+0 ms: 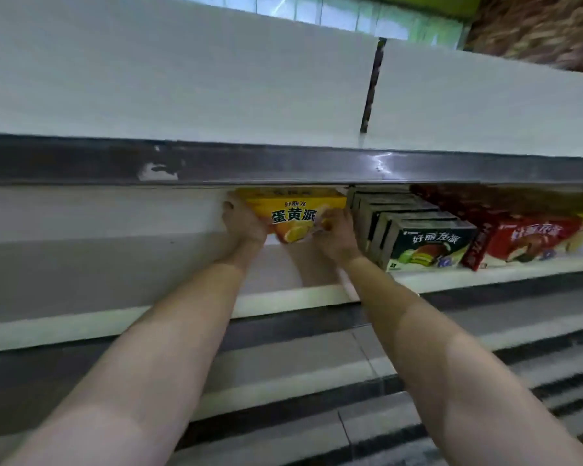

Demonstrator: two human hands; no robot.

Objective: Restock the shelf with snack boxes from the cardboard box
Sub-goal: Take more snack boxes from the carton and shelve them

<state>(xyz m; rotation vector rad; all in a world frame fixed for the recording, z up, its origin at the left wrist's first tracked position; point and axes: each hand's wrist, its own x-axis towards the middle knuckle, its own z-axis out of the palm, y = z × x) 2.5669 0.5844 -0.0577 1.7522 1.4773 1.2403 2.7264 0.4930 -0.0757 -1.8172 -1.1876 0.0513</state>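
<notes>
Left hand (243, 225) grips the left end of the yellow snack box (293, 213), fingers curled round its edge; right hand (337, 235) holds its right end, fingers wrapped on it. The box sits on the shelf (115, 317). At its 3 o'clock: green boxes (428, 243), then a red box (525, 240).

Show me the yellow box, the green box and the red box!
yellow box (293, 215), head view, front face by the big letters
green box (428, 245), head view, front face
red box (532, 238), head view, front face
</notes>
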